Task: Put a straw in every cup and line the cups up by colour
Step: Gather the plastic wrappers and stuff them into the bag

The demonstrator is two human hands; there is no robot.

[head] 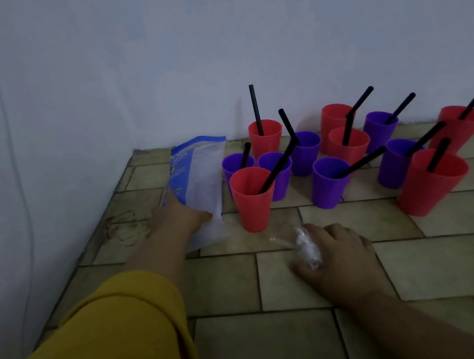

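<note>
Several red cups and several purple cups stand mixed together on the tiled floor near the wall, each with a black straw in it. The nearest red cup (253, 200) stands at the front left, another red cup (430, 183) at the front right, and a purple cup (327, 182) between them. My left hand (181, 216) grips the near end of a blue and clear straw bag (199, 182) lying left of the cups. My right hand (334, 254) rests on the floor, closed on a crumpled clear plastic wrapper (307, 247).
A white wall (331, 40) runs just behind the cups and another wall (38, 148) closes the corner on the left. Beige floor tiles (286, 342) stretch toward me. My yellow sleeve (102, 355) fills the lower left.
</note>
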